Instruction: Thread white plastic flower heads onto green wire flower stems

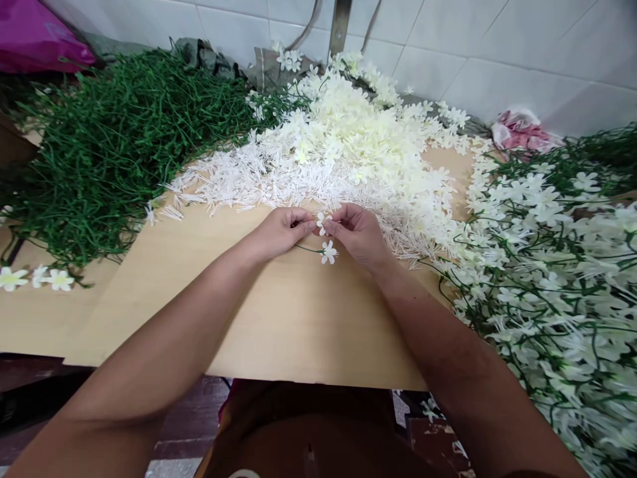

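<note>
Above the middle of the wooden board [298, 318], my two hands meet at a small white artificial flower [322, 223]. My left hand [286, 229] is closed, thumb against forefinger, on a green stem [309, 249] that shows below it. At the end of that stem's branch hangs another white flower [328, 252]. My right hand [355, 232] pinches the upper flower from the right side, with its fingertips at the petals. Just beyond my hands lies a heap of thin white stamens [279, 172].
Loose cream petals [358, 126] are piled behind the stamens. Bare green stems [144, 133] form a large heap at the left. Finished white flower sprays [557, 285] crowd the right side. A pink-and-white cloth [525, 131] lies by the tiled wall [448, 66].
</note>
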Available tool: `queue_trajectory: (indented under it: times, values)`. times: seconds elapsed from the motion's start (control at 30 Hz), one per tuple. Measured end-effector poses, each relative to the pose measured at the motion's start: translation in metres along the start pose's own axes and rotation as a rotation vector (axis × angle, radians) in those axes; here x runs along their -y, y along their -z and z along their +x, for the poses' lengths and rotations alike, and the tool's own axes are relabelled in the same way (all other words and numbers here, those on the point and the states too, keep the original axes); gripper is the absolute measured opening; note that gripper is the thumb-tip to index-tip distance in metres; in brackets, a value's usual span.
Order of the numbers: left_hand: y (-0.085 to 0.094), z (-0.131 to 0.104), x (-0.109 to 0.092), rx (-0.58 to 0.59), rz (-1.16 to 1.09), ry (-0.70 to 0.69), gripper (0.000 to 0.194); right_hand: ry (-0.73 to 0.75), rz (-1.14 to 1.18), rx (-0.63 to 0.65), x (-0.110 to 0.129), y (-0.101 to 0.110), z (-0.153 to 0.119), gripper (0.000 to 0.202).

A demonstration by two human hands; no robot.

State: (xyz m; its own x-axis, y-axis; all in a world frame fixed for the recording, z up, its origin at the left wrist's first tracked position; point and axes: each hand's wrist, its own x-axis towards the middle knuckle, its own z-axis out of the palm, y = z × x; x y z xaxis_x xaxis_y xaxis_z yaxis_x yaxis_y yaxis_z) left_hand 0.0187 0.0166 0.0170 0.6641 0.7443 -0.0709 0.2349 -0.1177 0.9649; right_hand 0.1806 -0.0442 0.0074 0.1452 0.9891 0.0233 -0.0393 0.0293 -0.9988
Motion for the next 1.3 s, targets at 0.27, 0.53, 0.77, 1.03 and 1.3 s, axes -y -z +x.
queue_trajectory:
  times: [0.27,0.53,0.77,1.03,1.3]
  values:
    - [-0.0004,0.0007,-0.0042,0.009,-0.046,0.002,0.018,0.038,-0.090,0.010,-0.0031,-0.0016,-0.0017,0.042]
    - [-0.0015,-0.0011,-0.0063,0.072,-0.073,0.045,0.019,0.074,-0.145,0.055,-0.0073,-0.0020,-0.0031,0.042]
    - [-0.0012,-0.0019,-0.0068,0.130,-0.141,0.073,0.026,0.007,-0.079,0.111,-0.0085,-0.0039,-0.0057,0.045]
    - [0.0023,-0.0028,-0.0047,0.156,-0.101,0.069,0.023,-0.108,-0.005,0.191,-0.0025,0.0010,-0.0034,0.047]
    - [0.0047,-0.0034,-0.0004,0.179,-0.015,0.027,0.027,-0.075,-0.111,0.183,-0.0064,-0.0022,-0.0036,0.046]
